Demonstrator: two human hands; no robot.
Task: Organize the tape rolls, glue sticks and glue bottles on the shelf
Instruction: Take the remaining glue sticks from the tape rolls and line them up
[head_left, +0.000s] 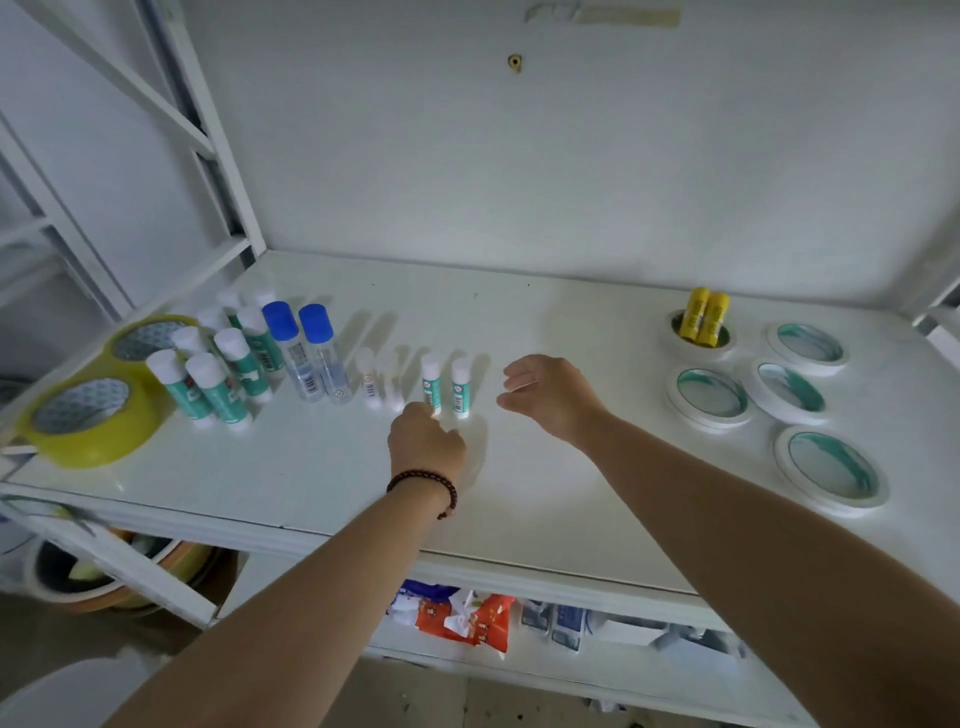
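Two teal glue sticks stand upright side by side at the middle of the shelf (322, 467), the left one (430, 382) and the right one (460, 385), as if being lined up into a row. The left hand (426, 441) reaches to the base of the left stick with fingers curled; its fingertips are hidden behind the knuckles, so whether it pinches the stick or only touches it cannot be told. The right hand (550, 395) hovers just right of the pair, fingers loosely curled, holding nothing, likely ready to steady or fetch the next item.

Sorting by kind seems the plan. On the left a cluster of teal sticks (218, 364) stands upright, beside two blue-capped glue bottles (306, 348) and two small white sticks (382, 384). Further left lie two yellow tape rolls (93, 410), flat. On the right, five white tape rolls lie flat, well apart from the glue; the far one (698, 340) has two yellow sticks (704, 317) standing in its core, probably parked there so they stay upright. Those two likely still need to join the other sticks.
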